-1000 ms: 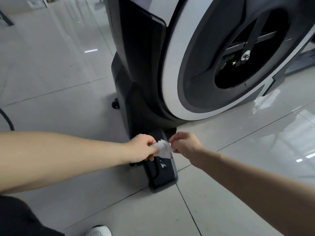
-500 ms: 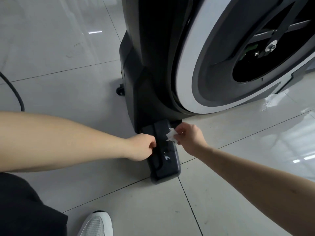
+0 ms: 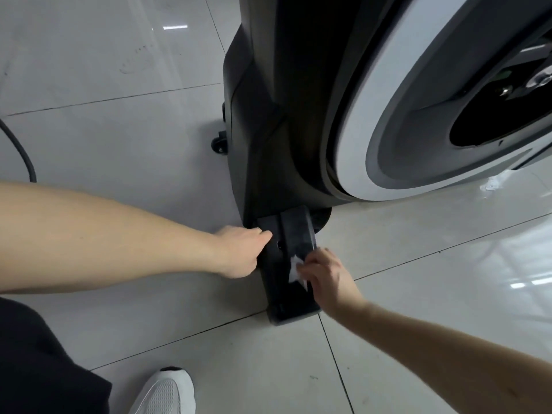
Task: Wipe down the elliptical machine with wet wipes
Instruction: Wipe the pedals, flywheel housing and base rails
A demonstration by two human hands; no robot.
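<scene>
The elliptical machine (image 3: 298, 115) fills the upper right, with a black housing and a large white-rimmed flywheel cover (image 3: 367, 115). Its black base foot (image 3: 286, 291) juts toward me across the floor. My right hand (image 3: 325, 276) grips a small crumpled white wet wipe (image 3: 295, 271) and holds it against the right side of the foot. My left hand (image 3: 242, 252) rests at the foot's left edge, fingers loosely curled with nothing in them.
Glossy light grey floor tiles (image 3: 119, 144) surround the machine. A small black transport wheel (image 3: 219, 144) sits at the housing's left. A dark cable (image 3: 24, 153) curves at the left edge. My white shoe (image 3: 164, 392) and dark shorts (image 3: 38, 369) are at the bottom left.
My left hand let go of the wipe and moved to the foot's left edge. My right hand carried the wipe down the foot toward me. The camera moved closer.
</scene>
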